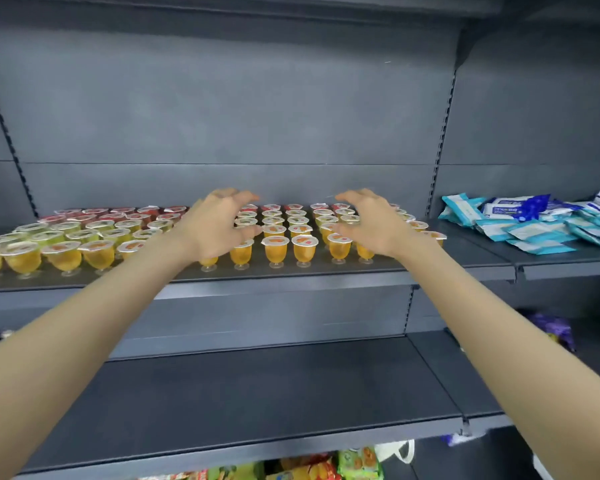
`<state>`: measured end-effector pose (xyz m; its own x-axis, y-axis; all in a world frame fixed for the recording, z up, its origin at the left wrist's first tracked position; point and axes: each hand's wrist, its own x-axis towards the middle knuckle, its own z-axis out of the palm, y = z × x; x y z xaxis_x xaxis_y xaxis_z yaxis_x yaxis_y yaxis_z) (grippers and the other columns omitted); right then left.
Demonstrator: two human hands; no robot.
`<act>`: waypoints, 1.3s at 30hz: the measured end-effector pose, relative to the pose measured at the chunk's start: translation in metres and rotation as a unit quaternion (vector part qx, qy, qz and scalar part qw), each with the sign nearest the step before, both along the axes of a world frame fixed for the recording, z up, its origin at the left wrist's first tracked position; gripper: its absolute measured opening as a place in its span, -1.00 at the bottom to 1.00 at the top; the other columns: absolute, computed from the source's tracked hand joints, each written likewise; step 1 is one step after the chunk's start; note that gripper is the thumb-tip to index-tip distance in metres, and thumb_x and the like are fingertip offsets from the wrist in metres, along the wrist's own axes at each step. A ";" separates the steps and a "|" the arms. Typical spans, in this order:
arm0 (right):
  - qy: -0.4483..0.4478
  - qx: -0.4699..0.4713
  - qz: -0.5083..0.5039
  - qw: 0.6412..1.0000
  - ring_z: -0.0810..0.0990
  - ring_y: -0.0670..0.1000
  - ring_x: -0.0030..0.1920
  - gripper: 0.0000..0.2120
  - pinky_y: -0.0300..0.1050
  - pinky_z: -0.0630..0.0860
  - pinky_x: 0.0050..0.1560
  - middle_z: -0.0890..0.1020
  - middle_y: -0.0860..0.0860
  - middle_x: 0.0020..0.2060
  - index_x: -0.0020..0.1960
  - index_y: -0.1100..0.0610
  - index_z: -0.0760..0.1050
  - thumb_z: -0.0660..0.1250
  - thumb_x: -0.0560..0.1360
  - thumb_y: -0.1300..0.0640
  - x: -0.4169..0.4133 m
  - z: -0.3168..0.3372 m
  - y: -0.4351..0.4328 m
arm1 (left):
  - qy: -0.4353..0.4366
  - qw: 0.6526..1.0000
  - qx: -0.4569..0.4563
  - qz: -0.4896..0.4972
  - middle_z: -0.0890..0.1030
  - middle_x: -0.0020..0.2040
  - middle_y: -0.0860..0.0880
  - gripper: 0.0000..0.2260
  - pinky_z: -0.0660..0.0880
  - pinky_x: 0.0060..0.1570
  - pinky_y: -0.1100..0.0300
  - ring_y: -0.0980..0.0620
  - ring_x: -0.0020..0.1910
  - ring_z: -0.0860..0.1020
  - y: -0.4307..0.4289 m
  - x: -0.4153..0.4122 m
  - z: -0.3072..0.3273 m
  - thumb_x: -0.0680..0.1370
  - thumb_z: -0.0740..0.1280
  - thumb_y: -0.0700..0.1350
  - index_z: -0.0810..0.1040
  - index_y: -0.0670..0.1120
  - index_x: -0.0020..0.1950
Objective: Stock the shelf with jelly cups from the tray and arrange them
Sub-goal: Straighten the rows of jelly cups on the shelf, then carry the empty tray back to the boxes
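Note:
Several rows of jelly cups [276,249] stand on the upper grey shelf [291,271]: orange ones in front, green-yellow ones in the middle, red ones at the back. My left hand [219,226] hovers over the cups left of centre, fingers spread and curved, holding nothing. My right hand [369,223] hovers over the cups right of centre, likewise open with curved fingers. Both hands face each other across a block of cups and hide some cups beneath them. No tray shows in this view.
Blue and white packets [534,220] lie piled on the neighbouring shelf to the right. A dark lower shelf [257,393] runs below my arms. Colourful snack bags [309,469] sit on the shelf at the bottom. Purple packets [551,327] lie at lower right.

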<state>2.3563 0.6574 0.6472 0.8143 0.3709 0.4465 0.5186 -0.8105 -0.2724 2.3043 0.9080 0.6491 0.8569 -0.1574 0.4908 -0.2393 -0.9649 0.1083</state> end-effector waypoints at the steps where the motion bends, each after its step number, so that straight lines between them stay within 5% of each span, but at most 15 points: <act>1: 0.001 0.003 -0.002 1.000 0.36 0.14 0.36 -0.47 -0.03 0.31 0.30 0.36 0.14 0.38 0.45 0.10 0.29 0.33 0.52 0.07 -0.007 -0.004 0.008 | 0.003 1.000 -0.002 0.005 0.46 0.32 -0.14 -0.52 0.36 0.26 -0.07 -0.16 0.32 0.38 0.009 -0.006 -0.006 0.52 0.33 0.07 0.35 -0.03 0.40; 12: 0.055 -0.014 0.023 0.998 0.34 0.10 0.37 -0.47 0.01 0.35 0.31 0.32 0.06 0.41 0.46 0.08 0.24 0.30 0.55 0.06 -0.039 -0.077 0.058 | 0.028 0.997 -0.072 0.002 0.42 0.35 -0.12 -0.51 0.36 0.26 -0.06 -0.15 0.32 0.37 0.054 -0.036 -0.094 0.53 0.32 0.01 0.33 -0.06 0.42; 22: 0.232 -0.013 0.019 0.972 0.38 0.07 0.33 -0.51 0.09 0.38 0.29 0.35 0.02 0.38 0.45 0.07 0.26 0.27 0.56 0.04 -0.024 -0.247 0.054 | 0.162 0.970 -0.177 0.037 0.49 0.28 -0.10 -0.57 0.38 0.24 0.00 -0.11 0.25 0.45 0.049 -0.031 -0.255 0.53 0.33 -0.04 0.39 -0.08 0.38; 28: 0.354 -0.030 -0.013 0.935 0.39 0.04 0.34 -0.53 -0.13 0.36 0.23 0.38 0.01 0.37 0.43 0.09 0.30 0.27 0.56 0.07 -0.025 -0.377 0.031 | 0.286 0.924 -0.238 0.091 0.51 0.24 -0.12 -0.59 0.44 0.16 0.03 -0.11 0.22 0.49 0.046 -0.037 -0.385 0.53 0.34 -0.06 0.42 -0.11 0.35; 39: 0.545 0.048 -0.160 0.821 0.49 0.12 0.24 -0.54 0.07 0.42 0.26 0.47 0.11 0.29 0.40 0.13 0.34 0.31 0.53 0.10 -0.059 -0.615 0.000 | 0.445 0.793 -0.328 0.257 0.55 0.19 -0.17 -0.59 0.39 0.12 0.12 -0.10 0.15 0.52 0.047 -0.073 -0.614 0.50 0.38 -0.12 0.42 -0.19 0.31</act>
<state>2.2978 0.6572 0.0323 0.7982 0.0657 -0.5988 -0.3120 -0.8052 -0.5042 2.2313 0.9555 0.0355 0.7780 0.3638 -0.5122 0.6199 -0.5767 0.5321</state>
